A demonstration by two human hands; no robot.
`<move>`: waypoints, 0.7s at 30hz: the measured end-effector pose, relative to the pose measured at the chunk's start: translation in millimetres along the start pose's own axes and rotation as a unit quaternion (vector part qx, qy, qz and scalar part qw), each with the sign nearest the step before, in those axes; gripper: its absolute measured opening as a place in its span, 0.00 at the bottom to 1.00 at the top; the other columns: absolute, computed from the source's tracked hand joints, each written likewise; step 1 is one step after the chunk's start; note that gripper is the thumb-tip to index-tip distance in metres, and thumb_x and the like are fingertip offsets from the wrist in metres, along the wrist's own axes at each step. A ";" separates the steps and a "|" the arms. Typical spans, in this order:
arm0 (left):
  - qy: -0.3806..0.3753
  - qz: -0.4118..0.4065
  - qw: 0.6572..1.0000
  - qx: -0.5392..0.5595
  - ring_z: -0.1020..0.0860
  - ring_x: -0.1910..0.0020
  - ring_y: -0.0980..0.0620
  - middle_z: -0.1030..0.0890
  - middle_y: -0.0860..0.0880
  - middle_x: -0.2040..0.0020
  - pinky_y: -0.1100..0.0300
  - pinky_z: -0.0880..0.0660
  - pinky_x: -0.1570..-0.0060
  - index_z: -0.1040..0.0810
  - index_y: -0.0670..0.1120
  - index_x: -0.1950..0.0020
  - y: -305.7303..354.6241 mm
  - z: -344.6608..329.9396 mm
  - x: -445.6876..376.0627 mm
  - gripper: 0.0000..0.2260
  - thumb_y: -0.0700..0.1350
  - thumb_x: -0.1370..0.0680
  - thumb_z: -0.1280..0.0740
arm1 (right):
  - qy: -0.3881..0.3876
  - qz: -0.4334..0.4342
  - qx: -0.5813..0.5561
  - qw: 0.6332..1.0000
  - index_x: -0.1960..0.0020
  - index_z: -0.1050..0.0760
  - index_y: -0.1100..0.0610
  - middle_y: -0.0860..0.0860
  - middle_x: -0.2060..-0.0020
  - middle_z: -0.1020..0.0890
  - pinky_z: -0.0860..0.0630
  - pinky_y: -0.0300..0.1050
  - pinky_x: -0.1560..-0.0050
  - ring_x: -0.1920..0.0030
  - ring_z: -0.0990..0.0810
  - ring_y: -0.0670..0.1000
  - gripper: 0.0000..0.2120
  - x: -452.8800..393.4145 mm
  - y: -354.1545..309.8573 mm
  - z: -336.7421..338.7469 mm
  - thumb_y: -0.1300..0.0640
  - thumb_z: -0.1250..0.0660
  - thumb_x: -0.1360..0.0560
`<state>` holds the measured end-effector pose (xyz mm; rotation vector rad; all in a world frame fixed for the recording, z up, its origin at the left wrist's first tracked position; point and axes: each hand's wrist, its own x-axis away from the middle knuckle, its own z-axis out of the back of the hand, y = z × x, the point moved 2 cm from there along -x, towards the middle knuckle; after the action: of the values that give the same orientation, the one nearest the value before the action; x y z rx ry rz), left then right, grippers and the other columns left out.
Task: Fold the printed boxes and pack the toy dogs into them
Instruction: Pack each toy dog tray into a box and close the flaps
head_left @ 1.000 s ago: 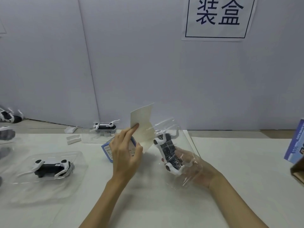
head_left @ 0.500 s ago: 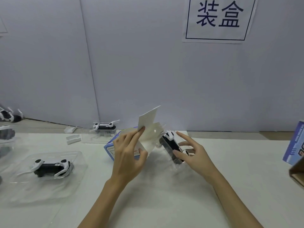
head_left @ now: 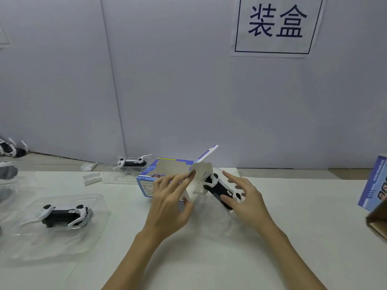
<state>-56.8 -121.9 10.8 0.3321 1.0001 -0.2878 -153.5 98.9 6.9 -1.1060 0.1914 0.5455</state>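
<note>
L hand grip pinching printed box flap, R hand fingers straight, touching toy dog just R of that grip, on worktop

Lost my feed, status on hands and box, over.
Left hand holds the printed box flap open. Right hand, fingers spread, pushing the toy dog in its clear tray toward the opening. Not yet inside. Nothing blocking.

Blue printed box lies flat, flap raised; black-and-white toy dog tilted at its right opening.
</note>
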 end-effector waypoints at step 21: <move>0.011 0.021 1.000 -0.007 0.21 0.44 0.48 0.20 0.55 0.36 0.49 0.29 0.41 0.22 0.46 0.27 0.3 -6.5 3.8 0.27 0.41 0.27 0.27 | -0.027 -0.005 0.154 0.988 0.22 0.36 0.36 0.41 0.30 0.28 0.32 0.53 0.30 0.34 0.31 0.51 0.32 0.6 -2.3 -1.5 0.52 0.28 0.20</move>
<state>-59.7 -119.4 4.3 0.3436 1.0159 -0.2393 -151.6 97.0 7.8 -0.7906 0.2156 0.5168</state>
